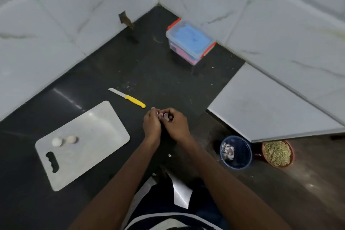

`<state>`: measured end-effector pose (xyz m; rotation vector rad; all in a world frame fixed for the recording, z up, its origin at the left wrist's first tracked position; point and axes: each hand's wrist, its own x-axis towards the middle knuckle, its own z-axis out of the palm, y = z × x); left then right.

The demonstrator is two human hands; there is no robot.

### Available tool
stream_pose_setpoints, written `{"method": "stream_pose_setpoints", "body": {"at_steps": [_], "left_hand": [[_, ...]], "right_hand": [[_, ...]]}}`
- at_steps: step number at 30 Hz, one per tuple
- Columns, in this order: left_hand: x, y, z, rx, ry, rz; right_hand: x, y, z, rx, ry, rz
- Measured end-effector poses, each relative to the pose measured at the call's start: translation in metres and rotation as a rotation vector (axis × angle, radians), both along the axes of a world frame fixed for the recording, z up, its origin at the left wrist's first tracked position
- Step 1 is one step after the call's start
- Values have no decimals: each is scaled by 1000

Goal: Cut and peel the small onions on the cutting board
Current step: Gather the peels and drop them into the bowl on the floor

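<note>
Both hands meet over the dark counter, right of the board. My left hand (152, 124) and my right hand (174, 124) pinch a small pinkish onion (164, 115) between their fingertips; most of it is hidden by the fingers. Two peeled onions, a white one (57, 142) and a paler tan one (71, 139), lie side by side on the grey cutting board (93, 136) at the left. A knife with a yellow handle (130, 99) lies on the counter beyond the board, blade pointing left, untouched.
A blue bowl (236, 152) holding onion skins stands at the right, next to a reddish bowl (277, 153) of greenish grains. A clear lidded box (190, 41) with red clips sits in the tiled corner. A pale slab (261, 102) covers the counter's right side.
</note>
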<state>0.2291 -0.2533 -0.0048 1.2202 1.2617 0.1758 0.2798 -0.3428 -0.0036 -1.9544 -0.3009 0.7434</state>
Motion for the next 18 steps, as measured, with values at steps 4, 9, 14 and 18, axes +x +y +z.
{"method": "stream_pose_setpoints", "body": {"at_steps": [4, 9, 14, 18], "left_hand": [[32, -44, -7, -64, -13, -37], [75, -108, -8, -39, 30, -244], [112, -193, -9, -19, 59, -507], [134, -265, -17, -11, 90, -657]], "right_hand": [[24, -46, -2, -20, -6, -93], [49, -111, -12, -43, -6, -281], [65, -197, -24, -1, 49, -542], [74, -268, -30, -28, 80, -679]]}}
